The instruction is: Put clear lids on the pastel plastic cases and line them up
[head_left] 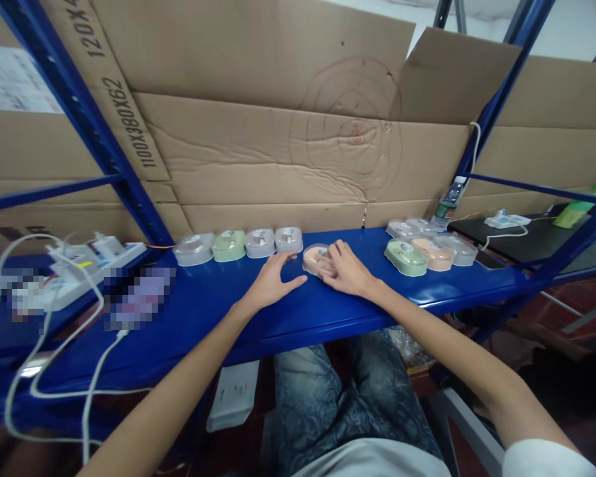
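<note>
A small rounded pink case [312, 257] with a clear cover lies on the blue shelf top in front of me. My right hand [348, 270] is closed over its right side, with the fingers on its top and edge. My left hand [274, 281] is just left of that case, thumb and fingers apart, holding nothing. Behind the left hand, several similar cases stand in a row: a grey one [193, 250] at the left end, a green one [229, 246], then a greyish one [260, 243] and a white-grey one [289, 240] nearest my fingers.
At right stands a cluster with a green case [405, 257], a pink case [438, 254] and several pale ones, beside a water bottle [447, 207]. A power strip [79, 278], a blurred-out phone [142, 298] and white cables are at left. Cardboard [258, 146] backs the shelf.
</note>
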Available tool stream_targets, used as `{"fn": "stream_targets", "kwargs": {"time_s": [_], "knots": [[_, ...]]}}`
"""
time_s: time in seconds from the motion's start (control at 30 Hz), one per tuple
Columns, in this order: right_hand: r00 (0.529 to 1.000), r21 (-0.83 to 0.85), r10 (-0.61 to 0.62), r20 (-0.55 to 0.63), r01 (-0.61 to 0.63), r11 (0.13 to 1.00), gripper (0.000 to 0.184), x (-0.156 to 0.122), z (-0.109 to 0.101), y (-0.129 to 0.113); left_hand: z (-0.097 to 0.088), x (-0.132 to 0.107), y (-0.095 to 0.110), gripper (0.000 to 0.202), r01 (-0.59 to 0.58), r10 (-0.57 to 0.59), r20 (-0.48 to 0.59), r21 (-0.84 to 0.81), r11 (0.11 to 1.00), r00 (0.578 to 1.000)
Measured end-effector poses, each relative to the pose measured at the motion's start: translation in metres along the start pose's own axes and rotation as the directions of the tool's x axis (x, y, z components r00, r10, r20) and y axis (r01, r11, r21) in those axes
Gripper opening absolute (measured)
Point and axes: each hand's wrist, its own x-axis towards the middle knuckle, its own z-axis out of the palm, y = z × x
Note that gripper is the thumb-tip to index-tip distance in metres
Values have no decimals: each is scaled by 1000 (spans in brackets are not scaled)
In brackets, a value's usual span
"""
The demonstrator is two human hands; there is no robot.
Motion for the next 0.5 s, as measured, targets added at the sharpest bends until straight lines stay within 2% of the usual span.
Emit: {"fn": "stream_targets", "kwargs": {"time_s": [0.1, 0.2, 0.27, 0.4, 0.5], "knots": [[981, 276, -179, -74, 193, 941, 55, -25, -7, -1, -1, -3, 7, 93, -26, 28, 94, -18, 999, 995], [962, 418, -258, -94, 273, 866, 62, -34, -9, -7, -3, -6, 14, 106, -5, 18, 243, -52, 999, 970], [964, 428, -253, -80, 262, 865, 60, -34, -8, -11, -4, -7, 18, 104, 13, 7, 287, -65, 998, 958], [977, 459, -206, -53, 208, 864, 58, -28, -2, -8, -3, -7, 19, 104, 14, 0, 284, -48, 999, 959], [986, 506, -94, -136, 150, 849, 52, -25, 0, 6, -2, -7, 18, 111, 17, -3, 280, -48, 999, 960]]}}
